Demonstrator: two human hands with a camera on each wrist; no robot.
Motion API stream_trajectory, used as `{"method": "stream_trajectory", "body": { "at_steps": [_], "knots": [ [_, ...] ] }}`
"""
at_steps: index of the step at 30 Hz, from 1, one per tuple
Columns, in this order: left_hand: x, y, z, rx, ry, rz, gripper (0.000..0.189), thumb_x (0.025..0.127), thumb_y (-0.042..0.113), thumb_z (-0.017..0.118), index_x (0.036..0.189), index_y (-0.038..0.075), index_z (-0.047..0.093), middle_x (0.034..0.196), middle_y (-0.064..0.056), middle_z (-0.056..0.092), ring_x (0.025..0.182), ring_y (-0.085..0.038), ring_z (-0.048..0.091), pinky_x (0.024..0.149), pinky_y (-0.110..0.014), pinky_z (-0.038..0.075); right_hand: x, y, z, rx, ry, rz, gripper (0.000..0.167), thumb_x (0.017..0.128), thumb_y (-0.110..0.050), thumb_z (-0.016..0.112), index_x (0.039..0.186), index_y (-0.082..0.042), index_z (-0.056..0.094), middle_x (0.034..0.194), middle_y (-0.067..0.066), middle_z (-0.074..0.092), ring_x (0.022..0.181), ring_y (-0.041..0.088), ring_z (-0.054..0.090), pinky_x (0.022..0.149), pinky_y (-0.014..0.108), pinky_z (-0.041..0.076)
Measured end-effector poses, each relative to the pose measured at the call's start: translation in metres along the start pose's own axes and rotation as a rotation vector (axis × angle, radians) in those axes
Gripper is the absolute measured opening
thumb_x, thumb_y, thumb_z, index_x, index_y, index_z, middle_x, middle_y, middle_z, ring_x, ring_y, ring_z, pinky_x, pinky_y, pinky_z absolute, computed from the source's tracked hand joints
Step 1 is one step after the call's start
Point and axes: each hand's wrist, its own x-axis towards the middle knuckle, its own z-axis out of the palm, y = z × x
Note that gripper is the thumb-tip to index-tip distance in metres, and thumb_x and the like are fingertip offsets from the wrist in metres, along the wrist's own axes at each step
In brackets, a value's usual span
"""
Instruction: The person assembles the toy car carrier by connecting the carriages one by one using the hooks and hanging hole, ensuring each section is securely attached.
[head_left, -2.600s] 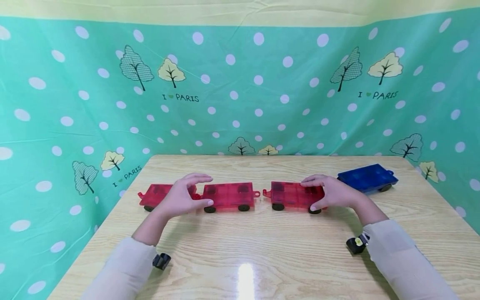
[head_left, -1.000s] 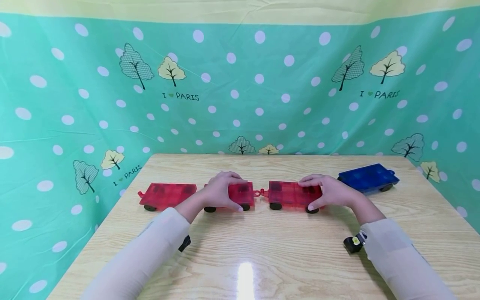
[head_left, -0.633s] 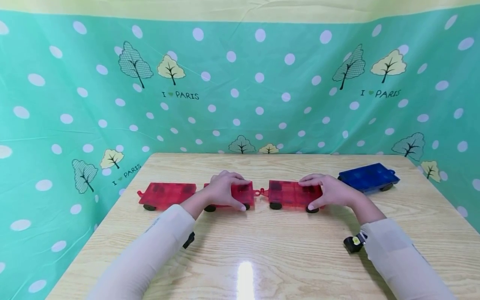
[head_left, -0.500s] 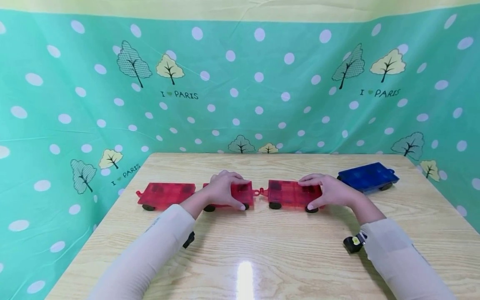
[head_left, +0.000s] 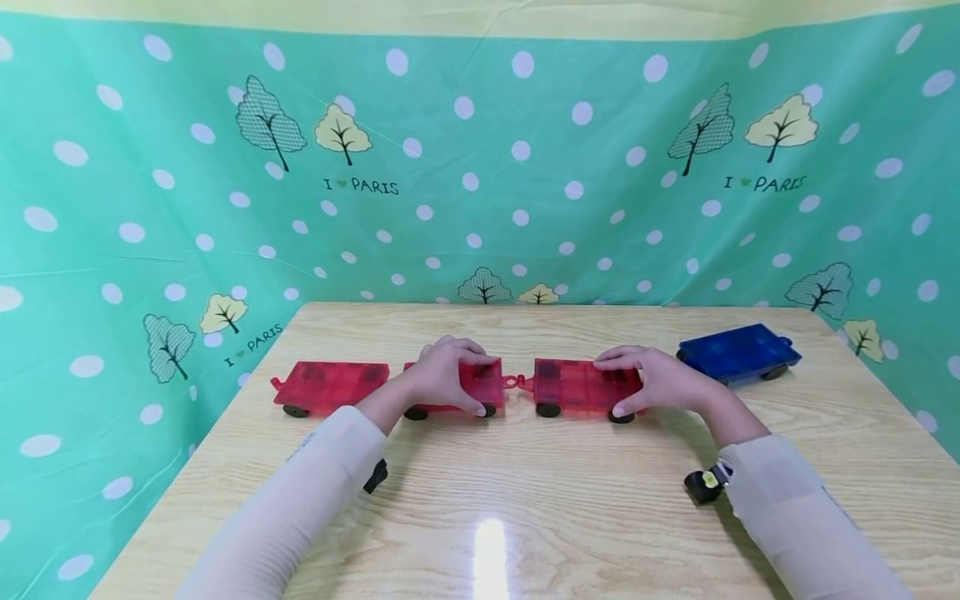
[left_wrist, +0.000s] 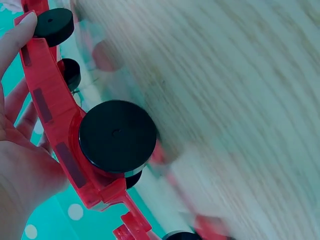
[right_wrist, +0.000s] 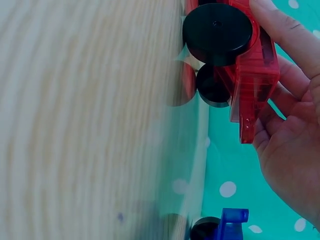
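Note:
Three red see-through toy train cars with black wheels stand in a row on the table. My left hand [head_left: 438, 377] grips the middle red train car [head_left: 486, 383] across its width, thumb on the near side by the front wheel. With thumb and fingers, my right hand [head_left: 663, 379] holds the right red train car [head_left: 566, 385] near its right end. Between these two, the right car's hook [head_left: 525, 382] meets the middle car's ring [head_left: 510, 382]. The left red train car [head_left: 330, 385] stands untouched, its right end close to my left forearm.
A blue train car [head_left: 738, 350] stands at an angle at the back right, behind my right hand. The wooden table [head_left: 570, 500] ends at a green dotted curtain [head_left: 420, 233]. Each wrist carries a small black camera [head_left: 703, 486].
My left hand has moved right, from the joint of the left and middle cars onto the middle car. The right car has shifted slightly left, its hook now at the ring.

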Motion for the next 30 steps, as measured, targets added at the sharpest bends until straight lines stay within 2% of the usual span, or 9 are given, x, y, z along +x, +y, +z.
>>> {"method": "stream_trajectory", "body": {
  "at_steps": [7, 19, 25, 30],
  "knots": [
    [0.001, 0.002, -0.007, -0.006, -0.02, 0.027, 0.075, 0.065, 0.039, 0.09, 0.134, 0.026, 0.062, 0.133, 0.002, 0.054, 0.125, -0.021, 0.041, 0.1, -0.049, 0.033, 0.001, -0.002, 0.0, 0.001, -0.006, 0.004, 0.071, 0.076, -0.03, 0.085, 0.138, -0.009, 0.057, 0.145, 0.016, 0.043, 0.136, 0.044, 0.029, 0.1, 0.054, 0.043],
    [0.006, 0.007, -0.019, 0.058, -0.038, 0.073, 0.075, 0.065, 0.038, 0.09, 0.133, 0.024, 0.062, 0.132, 0.0, 0.055, 0.124, -0.022, 0.042, 0.1, -0.05, 0.035, 0.005, -0.005, 0.004, -0.005, -0.01, -0.002, 0.071, 0.076, -0.032, 0.084, 0.138, -0.01, 0.057, 0.146, 0.016, 0.042, 0.137, 0.043, 0.029, 0.101, 0.055, 0.041],
    [0.006, 0.003, -0.019, 0.08, -0.068, 0.076, 0.075, 0.065, 0.038, 0.09, 0.133, 0.024, 0.062, 0.132, 0.001, 0.055, 0.126, -0.023, 0.04, 0.1, -0.051, 0.035, 0.009, -0.008, 0.006, 0.005, -0.021, -0.018, 0.071, 0.077, -0.031, 0.084, 0.139, -0.01, 0.056, 0.147, 0.015, 0.042, 0.137, 0.042, 0.029, 0.101, 0.053, 0.042],
    [0.006, -0.001, -0.02, 0.07, -0.083, 0.053, 0.075, 0.065, 0.036, 0.09, 0.134, 0.025, 0.062, 0.132, 0.002, 0.055, 0.127, -0.022, 0.039, 0.102, -0.053, 0.033, 0.01, -0.009, 0.007, 0.015, -0.032, -0.028, 0.072, 0.077, -0.031, 0.084, 0.139, -0.01, 0.055, 0.147, 0.015, 0.042, 0.137, 0.041, 0.03, 0.101, 0.053, 0.042]
  ]
}}
